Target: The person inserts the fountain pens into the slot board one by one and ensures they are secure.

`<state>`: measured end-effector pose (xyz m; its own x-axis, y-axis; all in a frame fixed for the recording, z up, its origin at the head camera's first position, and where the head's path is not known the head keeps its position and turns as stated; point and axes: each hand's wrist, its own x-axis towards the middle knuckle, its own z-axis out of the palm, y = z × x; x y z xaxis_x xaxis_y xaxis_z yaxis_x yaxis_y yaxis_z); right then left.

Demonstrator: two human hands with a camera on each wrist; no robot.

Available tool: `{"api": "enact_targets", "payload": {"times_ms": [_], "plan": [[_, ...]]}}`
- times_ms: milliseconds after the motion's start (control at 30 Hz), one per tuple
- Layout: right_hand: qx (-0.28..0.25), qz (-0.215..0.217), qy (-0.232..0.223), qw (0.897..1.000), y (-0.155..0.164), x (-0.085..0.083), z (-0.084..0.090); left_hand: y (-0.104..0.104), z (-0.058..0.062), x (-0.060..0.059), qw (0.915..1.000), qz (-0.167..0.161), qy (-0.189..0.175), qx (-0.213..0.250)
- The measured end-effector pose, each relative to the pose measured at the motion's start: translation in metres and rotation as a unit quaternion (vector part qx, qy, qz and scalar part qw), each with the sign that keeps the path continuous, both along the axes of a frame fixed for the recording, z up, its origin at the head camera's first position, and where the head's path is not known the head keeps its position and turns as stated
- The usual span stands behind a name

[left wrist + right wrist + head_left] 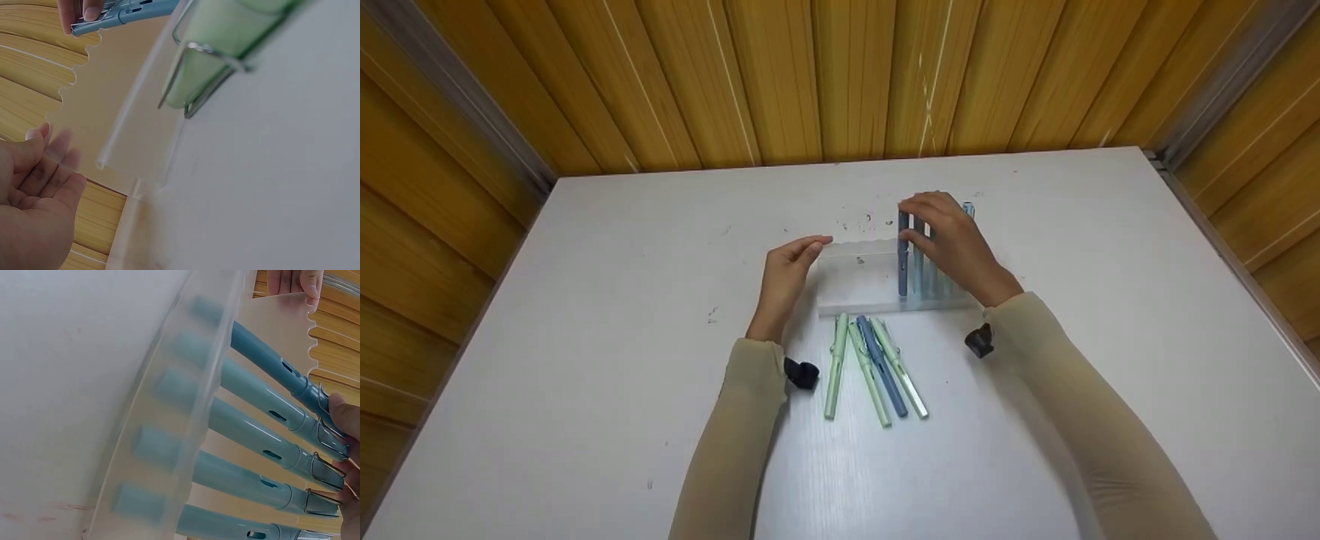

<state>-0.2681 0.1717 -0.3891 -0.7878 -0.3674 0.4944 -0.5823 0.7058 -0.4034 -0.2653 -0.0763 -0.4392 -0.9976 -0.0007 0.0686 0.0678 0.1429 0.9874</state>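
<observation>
A frosted translucent pen rack (855,283) with a scalloped top edge stands on the table. My left hand (786,276) pinches its upper left corner between thumb and fingers. Over at the rack's right part, my right hand (960,238) grips the clip end of a dark blue pen (264,351), whose lower end sits behind the rack's front lip. Beside that pen, several lighter blue pens (247,481) stand in a row, partly hidden by the right hand in the head view. In front of the rack lie three light green pens (835,371) and one blue pen (883,367).
The white table (607,337) reaches back to yellow wood-look panels (780,82). A black wrist camera (801,373) sits at the left cuff, close beside the leftmost green pen. Small dark marks dot the tabletop behind the rack.
</observation>
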Motion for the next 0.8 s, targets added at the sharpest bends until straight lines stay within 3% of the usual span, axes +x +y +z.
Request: {"api": "enact_targets", "payload": {"times_ms": [333, 600, 800], "plan": [[-0.010, -0.007, -0.004, 1.000, 0.0016, 0.0008, -0.0002, -0.0006, -0.0002, 0.0006, 0.9998, -0.010, 0.008, 0.012], [-0.061, 0.012, 0.017, 0.998, 0.0047, 0.0018, 0.0043, -0.0010, 0.0007, 0.0006, 0.9999, -0.008, 0.010, 0.007], [-0.081, 0.032, -0.010, 0.996, 0.0039, 0.0085, 0.0066, -0.0014, 0.0004, 0.0003, 0.9999, -0.010, 0.010, 0.005]]}}
